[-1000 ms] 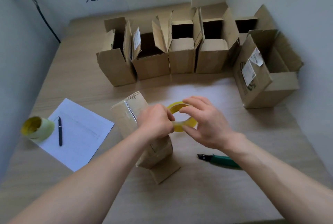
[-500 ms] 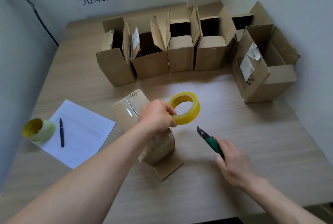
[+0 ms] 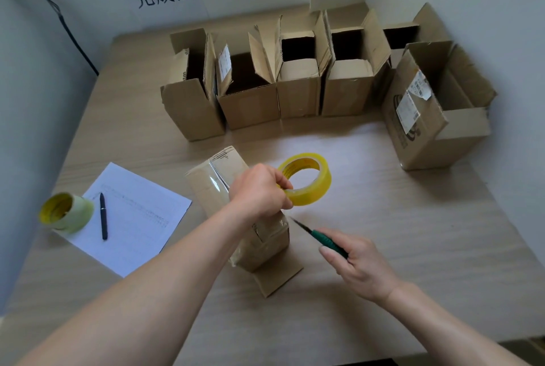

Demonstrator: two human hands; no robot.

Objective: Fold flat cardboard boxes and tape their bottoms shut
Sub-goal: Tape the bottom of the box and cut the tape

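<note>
Box sits bottom-up right under the left hand, whose grip is curled round the yellow tape roll, sticking out to its right. Right hand has its grip closed on a green utility knife, blade aimed up-left at the stretch below the roll. Guessing the cut goes there; the right hand is nearer.

Head view, looking down, forward over table; probably wide-angle.
</note>
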